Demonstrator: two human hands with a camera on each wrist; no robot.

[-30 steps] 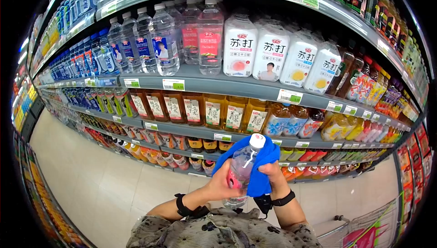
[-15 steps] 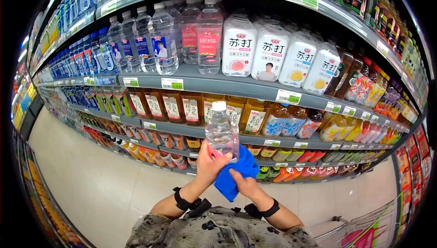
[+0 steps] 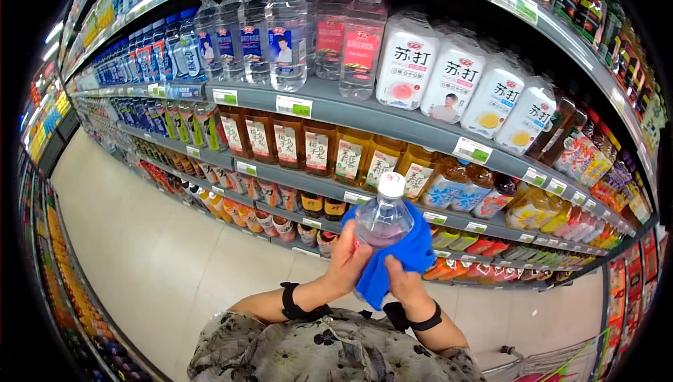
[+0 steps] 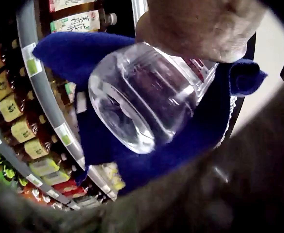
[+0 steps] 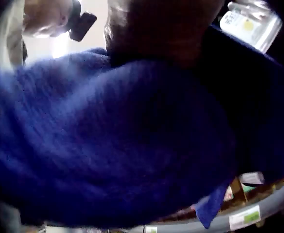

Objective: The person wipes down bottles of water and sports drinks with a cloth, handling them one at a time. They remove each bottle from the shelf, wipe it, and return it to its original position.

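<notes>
- Head view: the clear bottle (image 3: pixel 382 224) stands tilted just right of the lower middle of the frame, white cap (image 3: pixel 391 185) uppermost. The left grip (image 3: pixel 347 259) is curled round its side; the right grip (image 3: pixel 406 287) holds the blue cloth (image 3: pixel 415 245), which wraps the bottle's right side and front.
- To wipe it well, I would keep the left hold steady without squeezing the thin plastic, turn the bottle against the cloth, and go lightly over the label's edges.
- Writing here: the white soda bottles (image 3: pixel 410 59), upper right of centre, read 苏打; the amber tea bottles (image 3: pixel 350 158) at mid-frame seem to read 茉莉花茶. The price tags are too small to read.
- Left wrist view: the bottle's base faces the camera at centre, cloth behind it, the hand gripping from the top. A sliver of reddish label shows, unreadable. A shelf label at upper left appears to say 茉莉花茶.
- Right wrist view: cloth fills most of the frame, the hand dark at top; its finger positions I cannot tell here. The green-and-white tag (image 5: pixel 245 218) at lower right is illegible.
</notes>
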